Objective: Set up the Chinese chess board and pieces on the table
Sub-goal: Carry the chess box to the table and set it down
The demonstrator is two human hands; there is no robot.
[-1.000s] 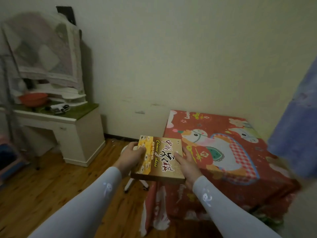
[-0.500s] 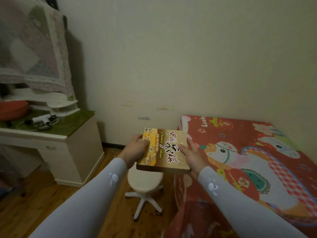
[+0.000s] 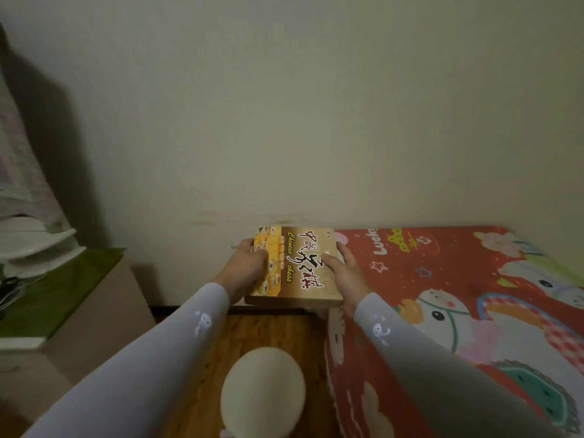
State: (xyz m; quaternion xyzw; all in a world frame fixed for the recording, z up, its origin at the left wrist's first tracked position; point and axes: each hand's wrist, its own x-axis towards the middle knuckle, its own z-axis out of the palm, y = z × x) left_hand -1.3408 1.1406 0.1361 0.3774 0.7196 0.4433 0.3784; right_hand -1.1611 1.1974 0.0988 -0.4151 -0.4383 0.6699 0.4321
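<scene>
Our two hands (image 3: 249, 267) (image 3: 346, 273), one box (image 3: 300, 267), one stool (image 3: 264, 390), one table (image 3: 442, 295), one desk (image 3: 63, 298).

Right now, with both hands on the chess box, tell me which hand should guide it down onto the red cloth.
Right. The right hand grips the chess box on the edge beside the red cloth; the left hand holds the far edge, above the floor and the stool.

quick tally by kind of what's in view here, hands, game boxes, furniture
hands: 2, left hand and right hand, both holding the box
game boxes: 1, Chinese chess box
furniture: 3, white stool, red cartoon-covered table, cabinet with green top
total: 6
</scene>
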